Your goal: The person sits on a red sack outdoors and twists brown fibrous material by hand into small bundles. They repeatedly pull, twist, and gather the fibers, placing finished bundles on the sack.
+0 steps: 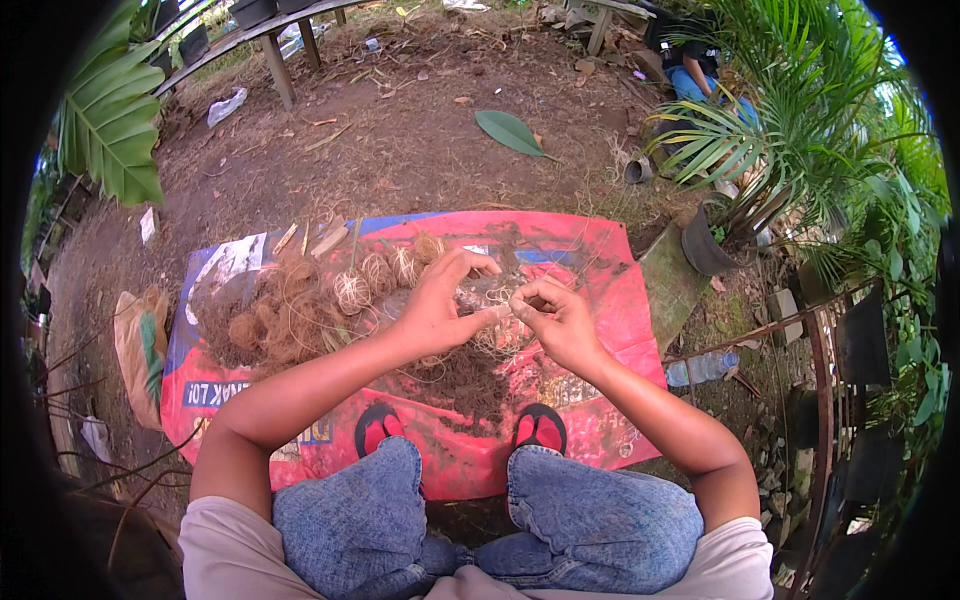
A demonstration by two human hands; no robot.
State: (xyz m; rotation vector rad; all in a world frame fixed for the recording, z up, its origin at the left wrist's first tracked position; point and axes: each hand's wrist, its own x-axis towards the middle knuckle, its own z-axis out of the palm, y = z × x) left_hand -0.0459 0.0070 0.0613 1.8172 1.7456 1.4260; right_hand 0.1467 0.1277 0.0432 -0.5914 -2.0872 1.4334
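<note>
Over the middle of a dirty red plastic banner (pixel 600 300), my left hand (pixel 450 300) is held with thumb and fingers apart in a curve, its thumb tip close to the fingers of the other hand. My right hand (pixel 551 311) has its thumb and fingertips pinched together at pale, thin string. Just beneath both hands lies a loose tangle of pale string (pixel 502 341). Several string-wrapped fibre balls (pixel 352 292) sit in a slanting row beyond my left forearm. Brown coconut-like fibre (pixel 289 315) is heaped at the left, and dark crumbly soil (pixel 472 390) lies nearer my feet.
A paper sack (pixel 139 352) lies left of the banner. On the right are a plastic bottle (pixel 703 369), a stone slab (pixel 667 285), a potted palm (pixel 709 240) and a metal rail (pixel 817 375). Another person (pixel 690 71) sits at the upper right. A wooden bench (pixel 277 71) stands at the upper left.
</note>
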